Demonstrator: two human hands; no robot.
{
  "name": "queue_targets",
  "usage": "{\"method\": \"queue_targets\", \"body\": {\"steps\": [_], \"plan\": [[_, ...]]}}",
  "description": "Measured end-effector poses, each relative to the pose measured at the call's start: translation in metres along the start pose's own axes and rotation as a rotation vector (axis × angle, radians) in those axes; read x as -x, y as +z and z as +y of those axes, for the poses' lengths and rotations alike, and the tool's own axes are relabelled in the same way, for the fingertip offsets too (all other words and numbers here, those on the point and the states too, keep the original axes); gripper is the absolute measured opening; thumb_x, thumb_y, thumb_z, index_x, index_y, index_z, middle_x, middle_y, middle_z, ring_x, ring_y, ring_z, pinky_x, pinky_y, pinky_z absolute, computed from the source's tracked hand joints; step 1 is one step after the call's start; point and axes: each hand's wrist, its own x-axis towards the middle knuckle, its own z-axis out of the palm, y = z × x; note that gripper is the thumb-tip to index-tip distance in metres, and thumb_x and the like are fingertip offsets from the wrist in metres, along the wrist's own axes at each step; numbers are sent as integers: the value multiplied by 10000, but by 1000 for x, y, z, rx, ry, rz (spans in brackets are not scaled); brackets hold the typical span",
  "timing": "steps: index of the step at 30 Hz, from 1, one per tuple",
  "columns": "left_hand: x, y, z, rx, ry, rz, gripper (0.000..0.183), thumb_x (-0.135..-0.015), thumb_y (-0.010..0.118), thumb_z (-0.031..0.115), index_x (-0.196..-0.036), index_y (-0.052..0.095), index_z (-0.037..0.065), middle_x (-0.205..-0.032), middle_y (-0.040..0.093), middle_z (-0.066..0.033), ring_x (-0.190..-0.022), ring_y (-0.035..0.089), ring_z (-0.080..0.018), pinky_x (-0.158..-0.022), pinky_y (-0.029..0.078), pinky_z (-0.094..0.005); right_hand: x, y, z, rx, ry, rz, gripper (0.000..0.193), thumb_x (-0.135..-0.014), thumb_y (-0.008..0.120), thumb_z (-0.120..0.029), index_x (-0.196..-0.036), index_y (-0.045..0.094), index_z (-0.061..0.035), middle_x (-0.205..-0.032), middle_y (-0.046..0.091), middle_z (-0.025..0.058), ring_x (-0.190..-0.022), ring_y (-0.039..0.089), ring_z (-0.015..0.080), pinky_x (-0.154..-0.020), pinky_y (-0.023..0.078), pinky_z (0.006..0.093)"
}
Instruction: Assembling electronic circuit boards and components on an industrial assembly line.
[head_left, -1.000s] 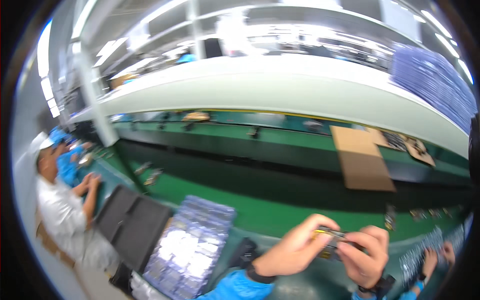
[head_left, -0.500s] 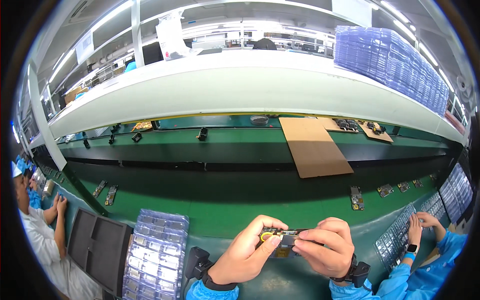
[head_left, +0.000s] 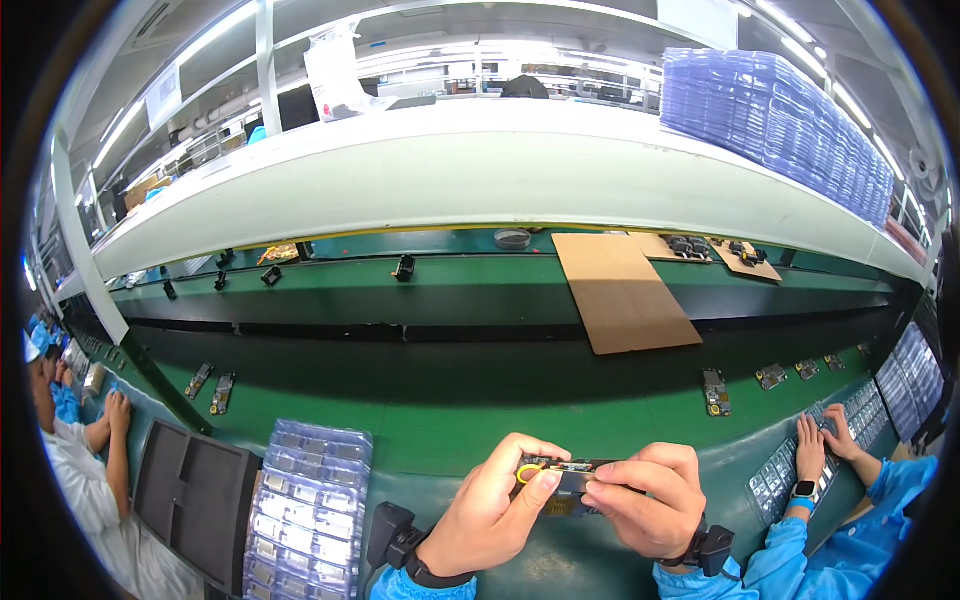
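Circuit board (head_left: 573, 483) held before you, over desk (head_left: 560, 572) | your left grip (head_left: 488, 522) pinches left end, right grip (head_left: 655, 502) the right | step: likely two-handed handling | next move calls for light, steady pressure | plastic tray (head_left: 310, 500) at left

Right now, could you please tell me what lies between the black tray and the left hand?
In the head view, the clear tray and a black wrist device lie between the black tray and left hand.
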Motion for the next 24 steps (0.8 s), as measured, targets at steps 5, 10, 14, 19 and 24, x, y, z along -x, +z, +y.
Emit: {"method": "queue_targets", "body": {"steps": [5,10,14,19,24], "plan": [[0,-4,0,145,25,-72,240,-995,558,14,-1226,500,-12,-1126,596,-77,-993,574,-87,-873,493,-264,0,-1,-2,2,10,-5,277,-654,860,-45,-918,796,-95,-1000,729,-13,-828,591,167,-720,481,274],[0,-3,3,194,20,-93,311,-924,556,-57,-1225,497,-10,-1139,587,-75,-1004,576,-91,-886,493,-268,1,-1,-3,4,10,4,279,-648,857,-35,-914,797,-95,-999,729,-15,-825,592,165,-723,480,269],[0,-2,3,162,8,-80,314,-919,562,-60,-1224,502,-18,-1130,593,-71,-994,577,-85,-880,495,-262,2,0,-2,8,9,16,280,-646,858,-35,-913,797,-93,-1001,731,-15,-828,593,165,-725,481,268],[0,-2,6,170,-34,-70,297,-930,564,-45,-1221,507,-23,-1099,606,-65,-957,571,-72,-844,492,-251,1,-1,-3,9,15,10,275,-647,858,-35,-909,798,-92,-1002,731,-15,-832,594,164,-727,482,267],[1,-1,6,179,-52,-58,282,-943,559,-30,-1220,508,-24,-1070,613,-61,-931,563,-61,-818,486,-240,2,-1,-3,19,10,7,280,-651,860,-40,-919,799,-96,-1002,731,-17,-836,591,163,-734,483,268]]}}
